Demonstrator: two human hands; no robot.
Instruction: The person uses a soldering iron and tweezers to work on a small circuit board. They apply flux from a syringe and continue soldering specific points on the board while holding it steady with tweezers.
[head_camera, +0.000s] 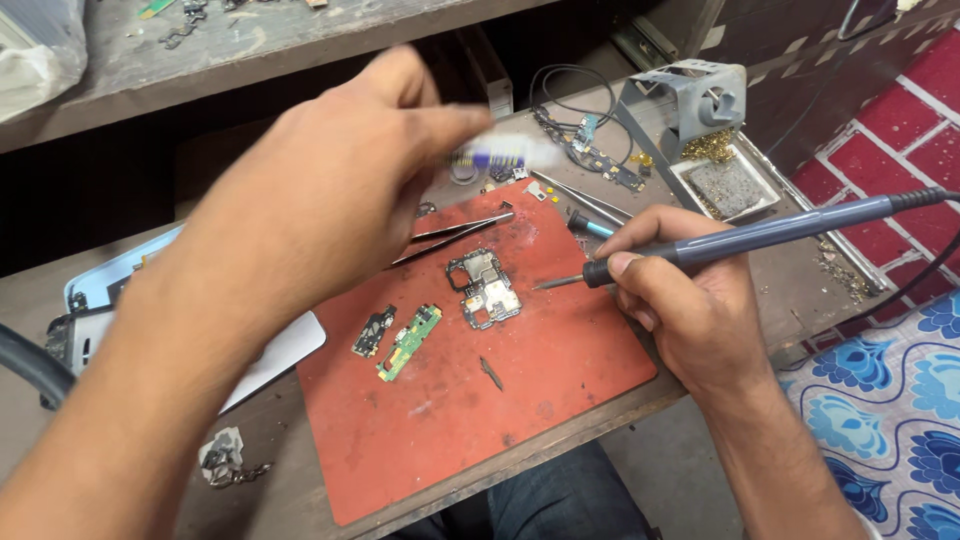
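My right hand (690, 300) grips a blue-grey soldering iron (760, 236), its tip just right of a phone circuit board (485, 288) on a red work mat (470, 400). My left hand (340, 190) is raised above the mat's far left, blurred, pinching a small blurred object with purple and white on it (500, 155); I cannot tell what it is. Metal tweezers (455, 236) lie on the mat under that hand. A small green board (409, 341) and a small dark board (373, 331) lie left of the main board.
A grey soldering iron stand (690, 100) with brass wool and a sponge tray (725, 188) sits at the far right. Cables and flex parts (590, 145) lie behind the mat. A white and light-blue device (110, 290) lies at the left. A shelf (200, 50) runs above.
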